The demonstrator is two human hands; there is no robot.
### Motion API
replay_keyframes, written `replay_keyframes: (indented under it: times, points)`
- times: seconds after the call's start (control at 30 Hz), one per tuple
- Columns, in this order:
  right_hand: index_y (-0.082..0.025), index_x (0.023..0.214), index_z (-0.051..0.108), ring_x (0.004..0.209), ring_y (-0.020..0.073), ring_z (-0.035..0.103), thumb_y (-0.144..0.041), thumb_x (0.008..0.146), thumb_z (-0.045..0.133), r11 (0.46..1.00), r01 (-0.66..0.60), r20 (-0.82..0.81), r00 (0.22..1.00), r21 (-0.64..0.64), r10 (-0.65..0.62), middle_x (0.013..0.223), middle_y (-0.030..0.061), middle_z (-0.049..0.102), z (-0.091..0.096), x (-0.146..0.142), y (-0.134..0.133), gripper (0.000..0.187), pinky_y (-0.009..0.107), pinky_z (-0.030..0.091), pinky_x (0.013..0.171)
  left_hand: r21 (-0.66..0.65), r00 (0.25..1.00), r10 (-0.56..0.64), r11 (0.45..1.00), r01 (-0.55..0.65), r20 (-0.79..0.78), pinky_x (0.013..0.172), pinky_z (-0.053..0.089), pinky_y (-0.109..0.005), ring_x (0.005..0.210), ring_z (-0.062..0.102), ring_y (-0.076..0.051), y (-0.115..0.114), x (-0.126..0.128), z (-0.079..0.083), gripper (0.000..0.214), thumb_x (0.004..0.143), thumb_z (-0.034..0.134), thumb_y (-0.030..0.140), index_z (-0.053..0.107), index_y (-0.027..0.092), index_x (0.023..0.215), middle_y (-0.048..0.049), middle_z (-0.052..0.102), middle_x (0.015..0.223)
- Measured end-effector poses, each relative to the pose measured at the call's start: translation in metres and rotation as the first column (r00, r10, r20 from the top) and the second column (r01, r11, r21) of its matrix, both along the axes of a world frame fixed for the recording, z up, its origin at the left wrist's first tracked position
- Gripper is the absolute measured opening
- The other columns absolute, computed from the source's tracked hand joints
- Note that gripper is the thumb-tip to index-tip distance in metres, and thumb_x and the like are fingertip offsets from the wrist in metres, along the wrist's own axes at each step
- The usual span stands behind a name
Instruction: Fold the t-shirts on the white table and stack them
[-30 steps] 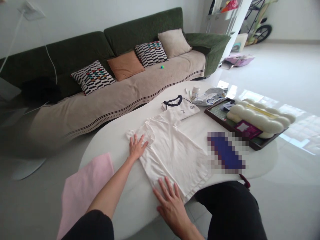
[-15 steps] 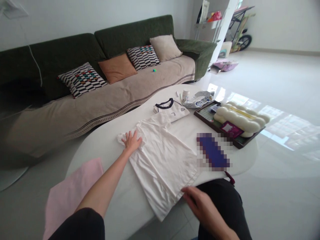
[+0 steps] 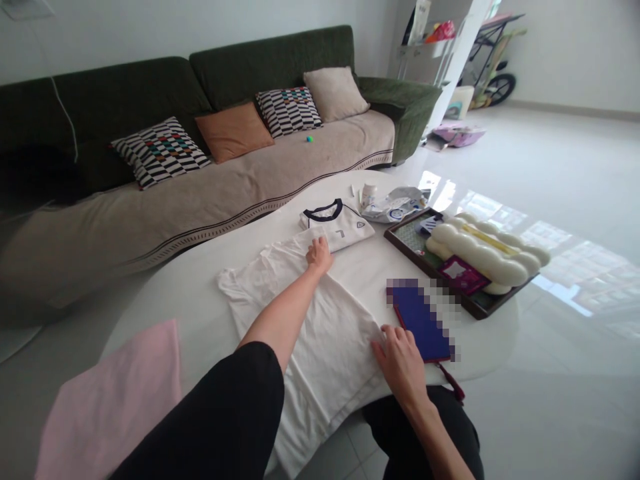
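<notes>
A plain white T-shirt [image 3: 280, 287] lies spread over the table, its near end hanging past the front edge. My left hand [image 3: 319, 255] reaches across to the shirt's far right part, fingers bent and closed on the cloth. At the shirt's right edge, nearer to me, my right hand [image 3: 403, 363] has curled fingers and thumb on the fabric. Just beyond my left hand is a folded white jersey [image 3: 345, 223] with a dark collar. A blue pouch [image 3: 425, 323] with a red edge, partly pixelated, lies beside my right hand.
The white table [image 3: 175, 287] has a rounded edge. A pink folded cloth [image 3: 120, 393] lies at its left. A dark-rimmed tray [image 3: 470, 307] holds a cream, cloud-shaped box [image 3: 490, 250]. Behind them are a plastic packet [image 3: 400, 205] and a white bottle [image 3: 369, 195]. A green sofa [image 3: 280, 57] stands beyond.
My left hand has moved right, from the shirt's left sleeve to its far right part. My right hand has moved up from the near hem to the right edge. The shirt has shifted slightly.
</notes>
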State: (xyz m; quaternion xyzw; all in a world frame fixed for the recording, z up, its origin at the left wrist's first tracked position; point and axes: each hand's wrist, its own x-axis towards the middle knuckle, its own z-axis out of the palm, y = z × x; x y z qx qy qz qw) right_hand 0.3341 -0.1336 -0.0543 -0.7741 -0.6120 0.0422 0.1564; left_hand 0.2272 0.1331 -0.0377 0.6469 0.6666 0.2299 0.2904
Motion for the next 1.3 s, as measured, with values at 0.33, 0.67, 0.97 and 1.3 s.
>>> replay_keyframes:
  times: [0.33, 0.67, 0.97, 1.3]
  points:
    - [-0.020, 0.084, 0.045, 0.104, 0.0196, 0.049, -0.014, 0.074, 0.040, 0.948, -0.205, -0.377, 0.880, 0.245, 0.288, 0.110, 0.0099, 0.053, 0.026, -0.020, -0.017, 0.012, 0.033, 0.043, 0.085, -0.205, 0.724, 0.342, 0.940, -0.274, 0.600, 0.061, 0.048, -0.025, 0.067, 0.061, -0.015, -0.002, -0.118, 0.023, 0.012, 0.064, 0.051, 0.014, 0.056, 0.014, 0.075, -0.0028, 0.062, 0.070]
    - [-0.015, 0.122, 0.046, 0.125, 0.0200, 0.033, 0.003, 0.059, 0.034, 0.729, -0.674, -0.150, 0.714, 0.117, 0.684, 0.125, 0.0082, 0.050, -0.009, -0.048, -0.039, 0.067, 0.043, 0.031, 0.101, -0.264, 0.413, 0.497, 0.823, -0.503, 0.763, 0.068, 0.051, -0.027, 0.071, 0.062, -0.013, -0.064, -0.204, -0.012, 0.050, 0.062, 0.055, 0.003, 0.050, 0.022, 0.108, -0.0004, 0.062, 0.083]
    - [-0.016, 0.122, 0.048, 0.122, 0.0224, 0.037, -0.019, 0.084, 0.044, 0.635, -0.764, -0.095, 0.628, 0.114, 0.772, 0.123, 0.0094, 0.052, 0.010, -0.053, -0.055, 0.039, 0.039, 0.042, 0.095, 0.101, 0.765, 0.554, 0.785, -0.611, 0.328, 0.101, 0.028, -0.039, 0.121, 0.038, -0.024, -0.063, -0.204, -0.003, 0.070, 0.068, 0.051, 0.007, 0.025, 0.013, 0.133, -0.0167, 0.045, 0.126]
    - [-0.022, 0.133, 0.034, 0.131, 0.0301, 0.012, -0.026, 0.082, 0.045, 0.804, -0.595, 0.011, 0.804, -0.016, 0.595, 0.143, 0.0094, 0.022, 0.007, -0.079, -0.022, 0.052, 0.053, 0.027, 0.098, 0.026, 0.895, -0.119, 0.989, 0.144, -0.430, 0.096, 0.009, -0.064, 0.131, 0.004, -0.038, -0.079, -0.151, -0.016, 0.059, 0.076, 0.044, 0.055, 0.036, 0.033, 0.131, -0.0059, 0.015, 0.146]
